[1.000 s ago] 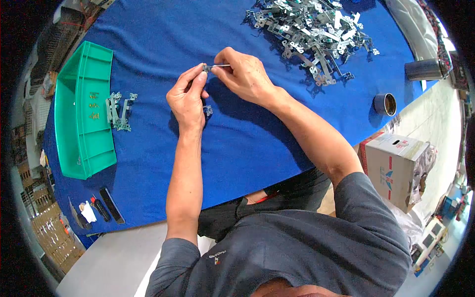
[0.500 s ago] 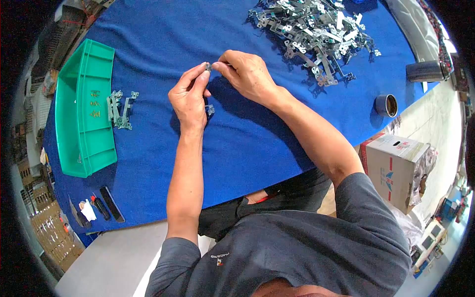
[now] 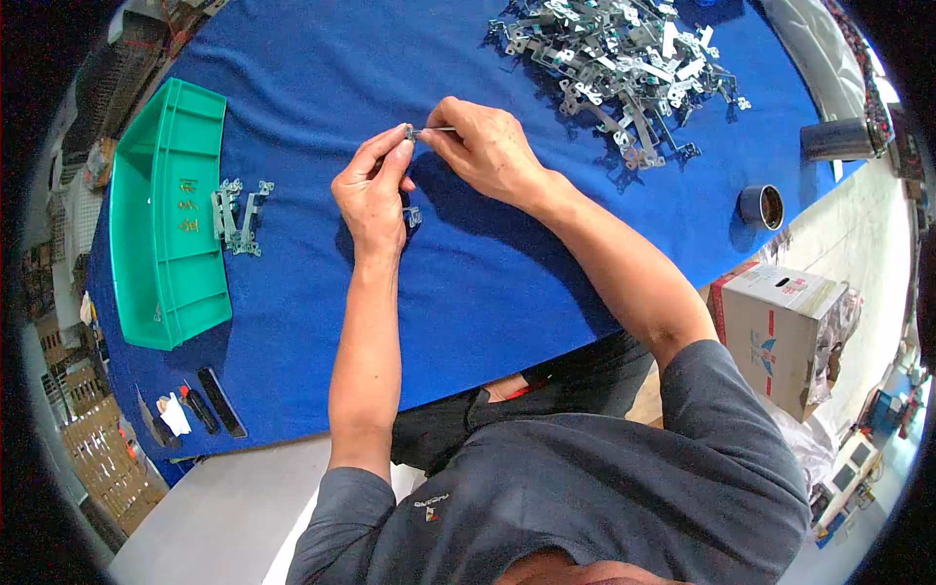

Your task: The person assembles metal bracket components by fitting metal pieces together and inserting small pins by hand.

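Observation:
My left hand [image 3: 373, 195] pinches a small metal bracket [image 3: 410, 133] between thumb and fingertips, above the blue cloth. Beside the palm shows another bit of bracket [image 3: 414, 216]; whether it belongs to the pinched piece I cannot tell. Closed around a thin metal rod [image 3: 441, 129], my right hand [image 3: 490, 151] points its tip at the bracket, and the two appear to touch. The rod's other end is hidden in the palm. A large pile of metal brackets [image 3: 624, 73] lies beyond my right hand. Several similar brackets form a small group [image 3: 239, 219] left of my left hand.
A green plastic bin [image 3: 195, 302] stands at the left. Near the front left edge lie a black strip [image 3: 222, 401], a red-and-black tool [image 3: 200, 409] and a white scrap [image 3: 174, 416]. A round dark container [image 3: 761, 208] stands at right, above a cardboard box [image 3: 770, 331] off the table.
The thin rod now shows between the right fingers and the bracket, where it was barely visible before. Both hands have stayed nearly in place.

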Tool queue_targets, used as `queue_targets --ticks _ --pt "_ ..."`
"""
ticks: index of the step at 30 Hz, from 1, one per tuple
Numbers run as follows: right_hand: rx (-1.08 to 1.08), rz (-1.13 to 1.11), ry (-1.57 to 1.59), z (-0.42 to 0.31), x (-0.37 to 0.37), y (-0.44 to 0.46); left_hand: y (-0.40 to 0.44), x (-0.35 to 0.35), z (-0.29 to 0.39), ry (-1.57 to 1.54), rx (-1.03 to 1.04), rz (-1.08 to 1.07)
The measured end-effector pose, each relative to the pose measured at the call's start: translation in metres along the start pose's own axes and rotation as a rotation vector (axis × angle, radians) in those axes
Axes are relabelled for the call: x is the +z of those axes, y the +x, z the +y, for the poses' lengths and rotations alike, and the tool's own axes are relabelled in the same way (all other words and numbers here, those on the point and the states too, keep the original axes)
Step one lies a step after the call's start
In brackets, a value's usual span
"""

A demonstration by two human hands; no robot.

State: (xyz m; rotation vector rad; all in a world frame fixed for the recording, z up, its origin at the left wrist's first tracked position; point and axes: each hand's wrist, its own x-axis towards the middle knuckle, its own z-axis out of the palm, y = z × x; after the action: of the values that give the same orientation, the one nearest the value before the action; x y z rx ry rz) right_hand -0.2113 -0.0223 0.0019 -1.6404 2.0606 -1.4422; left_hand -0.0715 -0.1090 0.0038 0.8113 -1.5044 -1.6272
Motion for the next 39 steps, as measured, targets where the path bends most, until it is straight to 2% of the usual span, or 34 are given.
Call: queue_targets --ticks 3,6,10,22,24,28,31,33,39 --pt "-0.031 -0.005 -0.073 0.0035 0.0022 0.0011 -0.0011 0.0016 0.0019 0.003 -0.013 0.021" --pt "-0.001 0.055 0.031 -0.0022 0.0025 -0.0003 -0.0007 0.0023 0.0011 -0.011 -0.005 0.034" --pt "-0.027 0.019 -0.017 0.0023 0.0024 0.0001 -0.0012 0.0018 0.0017 -0.003 -0.014 0.028" --pt "0.064 0.010 0.026 -0.0005 0.0020 0.0012 -0.0013 0.0015 0.0019 0.009 0.003 0.017" --pt "-0.007 -0.009 -0.086 0.0034 0.0029 0.0010 -0.0020 0.0018 0.0029 -0.003 -0.007 0.028" --pt "-0.053 0.069 0.005 0.0003 0.0027 0.0010 -0.0011 0.0016 0.0008 -0.009 -0.012 0.025" --pt "0.023 0.051 0.055 -0.0023 0.0007 0.0004 -0.0010 0.0007 0.0001 -0.033 0.006 0.022" --pt "0.045 -0.071 -0.066 0.0008 -0.0005 0.0016 -0.0006 -0.0007 -0.0014 -0.028 0.008 0.008" --pt "0.028 0.027 0.034 -0.0027 0.0005 0.0012 -0.0004 0.0000 -0.0020 -0.043 -0.010 0.015"
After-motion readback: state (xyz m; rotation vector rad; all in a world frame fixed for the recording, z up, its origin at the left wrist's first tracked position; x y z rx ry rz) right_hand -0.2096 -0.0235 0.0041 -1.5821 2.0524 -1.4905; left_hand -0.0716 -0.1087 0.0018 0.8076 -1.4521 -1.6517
